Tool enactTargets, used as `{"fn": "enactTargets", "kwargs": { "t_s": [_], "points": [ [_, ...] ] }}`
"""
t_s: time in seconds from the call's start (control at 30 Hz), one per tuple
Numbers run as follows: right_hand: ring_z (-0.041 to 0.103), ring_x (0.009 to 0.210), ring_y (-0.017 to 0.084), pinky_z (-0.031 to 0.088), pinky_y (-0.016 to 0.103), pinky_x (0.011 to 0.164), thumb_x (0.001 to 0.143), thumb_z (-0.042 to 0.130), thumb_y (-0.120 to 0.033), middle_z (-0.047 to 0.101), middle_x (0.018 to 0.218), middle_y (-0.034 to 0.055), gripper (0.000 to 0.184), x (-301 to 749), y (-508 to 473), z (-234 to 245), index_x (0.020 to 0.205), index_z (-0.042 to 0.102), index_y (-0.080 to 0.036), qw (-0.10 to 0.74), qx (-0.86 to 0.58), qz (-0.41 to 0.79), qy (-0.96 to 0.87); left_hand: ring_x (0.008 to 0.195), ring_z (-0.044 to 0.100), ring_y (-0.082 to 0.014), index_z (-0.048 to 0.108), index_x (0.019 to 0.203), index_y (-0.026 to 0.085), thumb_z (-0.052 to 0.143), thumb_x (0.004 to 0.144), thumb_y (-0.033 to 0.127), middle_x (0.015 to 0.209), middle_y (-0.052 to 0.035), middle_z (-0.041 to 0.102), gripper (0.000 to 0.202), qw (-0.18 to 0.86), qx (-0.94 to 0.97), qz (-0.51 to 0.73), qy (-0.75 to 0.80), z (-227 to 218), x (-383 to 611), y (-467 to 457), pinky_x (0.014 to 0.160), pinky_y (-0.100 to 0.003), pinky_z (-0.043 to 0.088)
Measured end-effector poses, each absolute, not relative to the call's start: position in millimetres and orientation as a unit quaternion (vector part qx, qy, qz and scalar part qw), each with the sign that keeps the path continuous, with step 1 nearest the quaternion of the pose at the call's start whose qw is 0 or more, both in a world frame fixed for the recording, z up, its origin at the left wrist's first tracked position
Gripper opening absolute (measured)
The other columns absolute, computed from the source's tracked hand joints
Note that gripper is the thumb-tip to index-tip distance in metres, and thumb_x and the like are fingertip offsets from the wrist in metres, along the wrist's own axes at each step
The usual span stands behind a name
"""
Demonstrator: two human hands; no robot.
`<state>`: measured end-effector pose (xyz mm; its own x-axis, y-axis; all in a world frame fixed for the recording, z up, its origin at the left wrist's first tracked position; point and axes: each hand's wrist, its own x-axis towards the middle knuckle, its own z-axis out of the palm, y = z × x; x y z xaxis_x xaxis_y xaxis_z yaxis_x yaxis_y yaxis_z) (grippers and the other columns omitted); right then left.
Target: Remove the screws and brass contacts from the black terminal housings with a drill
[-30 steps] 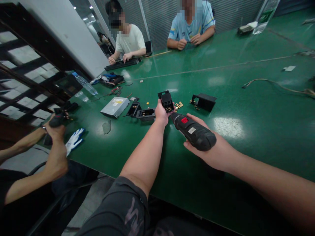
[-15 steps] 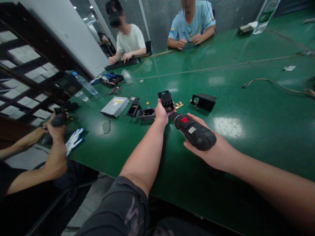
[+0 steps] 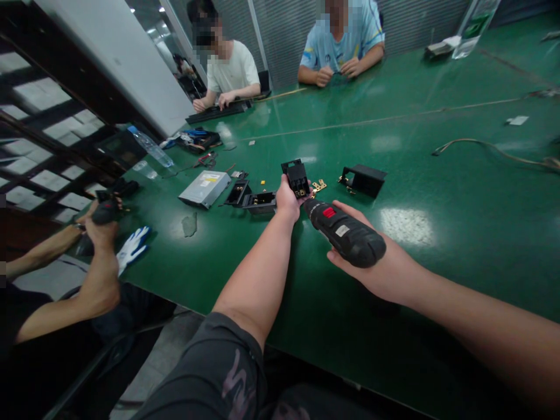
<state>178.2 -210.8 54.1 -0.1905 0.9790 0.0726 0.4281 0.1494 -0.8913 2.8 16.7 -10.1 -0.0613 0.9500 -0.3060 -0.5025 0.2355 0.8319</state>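
Left hand (image 3: 286,202) grips black housing (image 3: 297,178); right hand (image 3: 381,269) aims electric screwdriver (image 3: 344,233).

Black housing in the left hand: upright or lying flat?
Upright. The left hand grips the black housing from below, open face toward the camera; the electric screwdriver in the right hand points at its base.

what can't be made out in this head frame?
Head view:
- Bit of the screwdriver: too small, partly behind the left hand.
- Base of the black housing: covered by that hand.
- Fingers of the right hand: mostly behind the screwdriver.
- Label on the silver drive: too small to read.
- Co-worker's tool: wrapped by their hand.
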Motion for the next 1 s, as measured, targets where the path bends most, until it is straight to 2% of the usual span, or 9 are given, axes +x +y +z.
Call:
{"fn": "enactTargets", "kwargs": {
  "t_s": [0.13,0.63,1.0],
  "points": [
    [0.088,0.106,0.039,0.069,0.057,0.098,0.095,0.077,-0.045,0.089,0.127,0.0144,0.104,177.9,-210.5,55.9,0.186,0.031,-0.026,0.350,-0.530,0.385,-0.669,0.066,0.076,-0.0197,0.082,0.138,0.014,0.040,0.120,0.066,0.086,-0.0089,0.084,0.069,0.642,0.245,0.563,0.460,-9.1,2.6,16.1,0.077,-0.034,0.063],
    [0.087,0.107,0.041,0.066,0.062,0.102,0.094,0.076,-0.046,0.089,0.127,0.0155,0.107,178.2,-210.8,57.1,0.188,0.029,-0.026,0.346,-0.537,0.395,-0.660,0.068,0.078,-0.0208,0.082,0.139,0.015,0.041,0.119,0.066,0.087,-0.0096,0.084,0.068,0.640,0.247,0.565,0.458,-9.3,2.3,15.0,0.076,-0.034,0.063],
    [0.088,0.106,0.040,0.067,0.058,0.098,0.095,0.076,-0.047,0.089,0.126,0.0149,0.106,177.6,-210.8,58.0,0.187,0.029,-0.025,0.345,-0.535,0.388,-0.666,0.067,0.078,-0.0207,0.081,0.137,0.014,0.042,0.118,0.068,0.086,-0.0098,0.084,0.069,0.638,0.250,0.565,0.459,-9.6,2.1,15.2,0.076,-0.034,0.064]
  ]
}}
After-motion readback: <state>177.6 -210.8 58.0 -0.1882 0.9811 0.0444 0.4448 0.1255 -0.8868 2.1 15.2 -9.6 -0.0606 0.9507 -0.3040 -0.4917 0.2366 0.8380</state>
